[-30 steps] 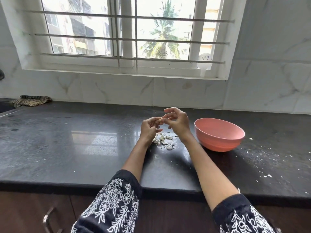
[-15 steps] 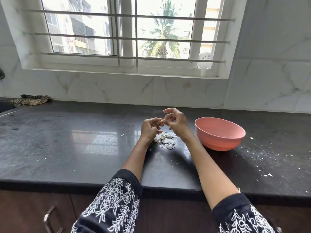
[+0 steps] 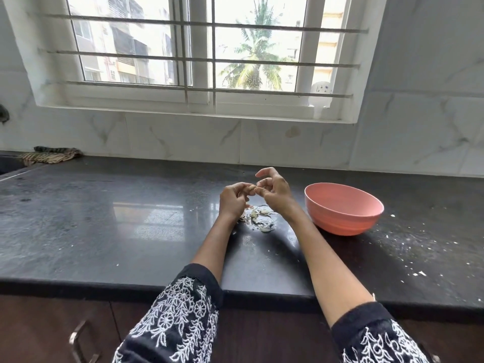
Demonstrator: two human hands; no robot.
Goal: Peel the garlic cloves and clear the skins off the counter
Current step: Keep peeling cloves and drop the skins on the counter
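Both hands meet above the black counter [image 3: 104, 231]. My left hand [image 3: 232, 201] pinches a small pale garlic clove [image 3: 252, 189] at its fingertips. My right hand [image 3: 275, 191] pinches the same clove from the right, its index finger raised. Under the hands lies a small pile of papery garlic skins [image 3: 259, 218]. A pink bowl [image 3: 343, 209] stands just right of the hands; what it holds is hidden by its wall.
White flakes and crumbs are scattered over the counter's right part [image 3: 419, 247]. A striped cloth [image 3: 49, 155] lies at the back left by the wall. The counter's front edge [image 3: 131, 286] runs above dark cabinet doors with a metal handle [image 3: 78, 339].
Both hands stayed in place over the skins; the right hand's fingers shifted slightly on the clove.
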